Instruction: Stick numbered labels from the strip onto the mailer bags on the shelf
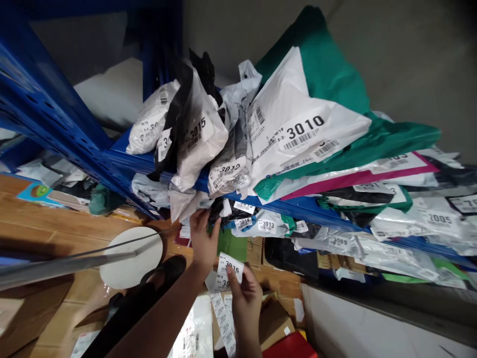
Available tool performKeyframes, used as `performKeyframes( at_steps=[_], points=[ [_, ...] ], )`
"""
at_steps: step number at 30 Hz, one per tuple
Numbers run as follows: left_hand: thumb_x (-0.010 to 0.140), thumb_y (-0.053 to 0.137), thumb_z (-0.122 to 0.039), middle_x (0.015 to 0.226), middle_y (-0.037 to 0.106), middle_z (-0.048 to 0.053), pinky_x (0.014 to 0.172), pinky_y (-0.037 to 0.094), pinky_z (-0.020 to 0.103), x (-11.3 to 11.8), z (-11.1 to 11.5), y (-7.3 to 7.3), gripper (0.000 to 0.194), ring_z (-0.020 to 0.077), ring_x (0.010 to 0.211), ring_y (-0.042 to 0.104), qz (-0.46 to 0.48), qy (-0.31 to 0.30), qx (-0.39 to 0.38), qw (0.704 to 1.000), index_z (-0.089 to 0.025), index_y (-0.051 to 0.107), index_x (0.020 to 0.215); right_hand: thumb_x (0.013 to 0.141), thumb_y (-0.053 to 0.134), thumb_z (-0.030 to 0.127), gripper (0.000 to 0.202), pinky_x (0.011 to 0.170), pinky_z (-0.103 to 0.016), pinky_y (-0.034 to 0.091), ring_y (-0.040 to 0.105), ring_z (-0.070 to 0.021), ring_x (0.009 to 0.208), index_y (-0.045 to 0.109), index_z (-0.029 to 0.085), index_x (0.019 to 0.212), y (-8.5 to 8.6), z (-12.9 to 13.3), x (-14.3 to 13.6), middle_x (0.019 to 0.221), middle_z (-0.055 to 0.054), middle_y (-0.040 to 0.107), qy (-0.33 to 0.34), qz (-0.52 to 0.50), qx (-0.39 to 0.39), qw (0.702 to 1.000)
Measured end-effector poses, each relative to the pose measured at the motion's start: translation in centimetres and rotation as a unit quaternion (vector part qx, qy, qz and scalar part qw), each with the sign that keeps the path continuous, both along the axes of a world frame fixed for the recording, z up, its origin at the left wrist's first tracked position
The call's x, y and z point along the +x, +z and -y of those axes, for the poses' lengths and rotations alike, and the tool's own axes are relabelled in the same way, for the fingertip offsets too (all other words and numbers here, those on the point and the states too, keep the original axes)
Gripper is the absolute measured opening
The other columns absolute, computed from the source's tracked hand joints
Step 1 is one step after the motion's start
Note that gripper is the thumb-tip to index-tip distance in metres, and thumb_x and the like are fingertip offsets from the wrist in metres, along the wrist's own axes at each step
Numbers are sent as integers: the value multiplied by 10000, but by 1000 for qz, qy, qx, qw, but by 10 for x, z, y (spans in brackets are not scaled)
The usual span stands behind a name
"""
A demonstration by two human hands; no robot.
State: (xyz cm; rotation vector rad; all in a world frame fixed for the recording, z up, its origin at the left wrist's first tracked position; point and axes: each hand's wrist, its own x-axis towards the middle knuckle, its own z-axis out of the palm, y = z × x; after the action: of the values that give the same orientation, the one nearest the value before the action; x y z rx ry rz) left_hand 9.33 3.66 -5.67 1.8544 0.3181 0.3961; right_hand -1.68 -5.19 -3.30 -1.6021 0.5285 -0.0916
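Note:
My left hand [203, 236] reaches to the lower shelf row, its thumb and fingers around the edge of a black plastic parcel [216, 210]. The fingertips are partly hidden among the bags. Beside them hangs a greyish-white parcel [183, 203]. Lower down, my right hand [246, 293] pinches a long strip of printed number labels [225, 318]. Its top label [230, 267] reads 3016, and the strip trails downward below the hand. Just right of my left hand lie parcels labelled 3014 [244, 223] and 3013 [267, 224].
Above, a blue metal shelf [149, 161] carries bagged parcels, among them a white one marked 3010 [305, 127] and a large green bag [320, 59]. A thin pole [67, 264] crosses at left over a round white disc [132, 256]. Cardboard boxes [274, 320] stand below.

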Motion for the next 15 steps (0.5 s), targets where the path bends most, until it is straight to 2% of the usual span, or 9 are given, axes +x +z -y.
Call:
performKeyframes(
  at_steps=[3, 6, 8, 11, 13, 15],
  points=[
    [833, 522, -267, 1033, 643, 139, 913, 476, 413, 10, 2, 0, 235, 264, 993, 599, 18, 7, -21, 1000, -162, 715, 916, 819, 621, 408, 236, 736, -299, 512, 607, -189, 773, 649, 174, 805, 8, 3, 6, 792, -35, 622, 31, 19, -34, 999],
    [831, 496, -236, 997, 682, 92, 889, 474, 349, 14, 1, 8, 245, 219, 958, 616, 30, -15, -55, 998, -192, 716, 930, 891, 517, 370, 220, 772, -293, 507, 614, -194, 855, 635, 186, 867, 19, 5, 28, 882, -59, 637, 59, 76, -143, 985],
    [830, 495, -234, 930, 702, 59, 847, 475, 312, 16, -3, 15, 235, 197, 904, 627, 24, -27, -84, 996, -197, 710, 916, 913, 476, 324, 201, 900, -316, 473, 587, -213, 1046, 626, 190, 913, 24, 7, 50, 1108, -105, 626, 114, 124, -239, 956],
    [815, 514, -248, 853, 716, 20, 783, 476, 273, 19, -15, 22, 207, 178, 834, 626, 6, -30, -137, 990, -187, 701, 877, 930, 419, 250, 206, 988, -356, 440, 519, -241, 1215, 610, 180, 899, 20, 14, 84, 1397, -144, 473, 246, 115, -333, 903],
    [802, 528, -264, 834, 723, 10, 764, 475, 259, 19, -22, 23, 202, 173, 819, 622, -5, -25, -168, 986, -176, 701, 858, 925, 394, 195, 219, 984, -381, 458, 524, -259, 1222, 611, 168, 908, 15, 21, 98, 1439, -154, 427, 294, 70, -370, 878],
    [803, 534, -277, 849, 726, 9, 771, 472, 254, 18, -28, 23, 208, 171, 831, 622, -12, -24, -189, 982, -168, 703, 858, 917, 386, 161, 238, 1003, -398, 457, 526, -262, 1224, 616, 150, 977, 9, 28, 103, 1427, -164, 443, 292, 42, -396, 869]
  ],
)
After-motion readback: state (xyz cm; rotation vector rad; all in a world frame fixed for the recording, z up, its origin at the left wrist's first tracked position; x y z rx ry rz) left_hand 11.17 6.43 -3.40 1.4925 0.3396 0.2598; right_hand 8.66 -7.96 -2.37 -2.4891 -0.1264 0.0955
